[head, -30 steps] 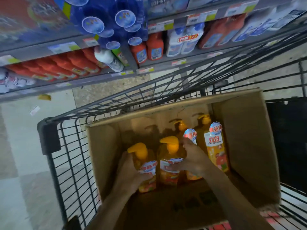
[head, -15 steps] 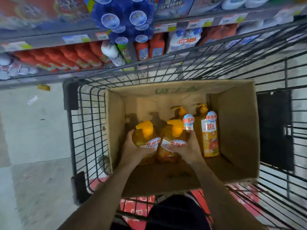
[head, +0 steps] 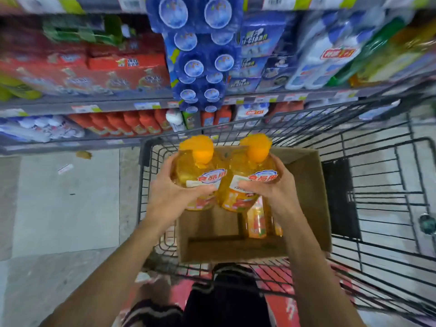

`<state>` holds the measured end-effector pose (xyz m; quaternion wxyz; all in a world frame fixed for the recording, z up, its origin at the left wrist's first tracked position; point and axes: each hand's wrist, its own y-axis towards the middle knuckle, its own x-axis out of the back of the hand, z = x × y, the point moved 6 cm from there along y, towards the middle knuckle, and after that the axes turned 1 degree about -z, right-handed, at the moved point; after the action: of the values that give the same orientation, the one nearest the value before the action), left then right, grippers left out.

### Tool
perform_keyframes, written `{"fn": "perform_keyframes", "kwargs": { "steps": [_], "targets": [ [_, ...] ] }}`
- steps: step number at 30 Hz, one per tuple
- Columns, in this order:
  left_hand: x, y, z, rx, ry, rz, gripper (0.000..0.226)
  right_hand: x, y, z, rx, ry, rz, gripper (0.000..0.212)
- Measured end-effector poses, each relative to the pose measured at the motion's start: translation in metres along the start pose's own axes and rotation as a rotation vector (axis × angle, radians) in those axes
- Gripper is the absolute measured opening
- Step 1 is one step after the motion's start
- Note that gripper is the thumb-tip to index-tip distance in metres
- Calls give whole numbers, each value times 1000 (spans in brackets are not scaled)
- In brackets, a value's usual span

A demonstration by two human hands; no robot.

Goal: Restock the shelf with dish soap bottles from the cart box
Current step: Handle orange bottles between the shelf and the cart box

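Observation:
My left hand (head: 172, 197) grips one yellow dish soap bottle (head: 195, 171) with an orange pump cap. My right hand (head: 271, 188) grips a second, matching bottle (head: 252, 171). Both bottles are held side by side, touching, above the open cardboard box (head: 309, 185) in the wire cart (head: 377, 185). More yellow bottles (head: 257, 220) stand inside the box, partly hidden under my right hand. The shelf (head: 118, 105) with its price strips runs across the top of the view.
Red bottles (head: 132, 123) and white bottles (head: 42, 131) fill the lower shelf. Red boxes (head: 106, 72) and blue packs (head: 200, 67) sit on the upper one. Pale floor tiles (head: 66, 197) lie left of the cart. My dark-clothed leg (head: 226, 300) is below the box.
Both hands have lifted the two bottles up out of the box, towards the camera. The view has tilted upward, showing more of the shelves.

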<state>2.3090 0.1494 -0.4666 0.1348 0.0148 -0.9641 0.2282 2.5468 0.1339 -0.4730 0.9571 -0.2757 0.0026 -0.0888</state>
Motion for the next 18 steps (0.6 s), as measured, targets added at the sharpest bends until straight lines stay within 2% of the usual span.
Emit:
{"fn": "perform_keyframes", "kwargs": {
  "steps": [3,6,8,11,14,18],
  "targets": [
    [37,-16,-52,-101,-60,-33,95,-18,-28,59,140,-5,22,75],
    [83,-36,-95,-196,-93,-85,99,-38,-59,107,255,54,1,89],
    [113,-53,-122,-269,-106,-111,93,-55,-81,135,327,57,-15,93],
    [159,-85,-159,-403,-148,-153,72,-85,-117,170,433,69,-23,87],
    [209,-112,-187,-519,-179,-205,65,-123,-152,205,548,98,-20,84],
    [275,-141,-209,-617,-240,-251,76,-175,-197,248,691,123,-6,79]
  ]
}}
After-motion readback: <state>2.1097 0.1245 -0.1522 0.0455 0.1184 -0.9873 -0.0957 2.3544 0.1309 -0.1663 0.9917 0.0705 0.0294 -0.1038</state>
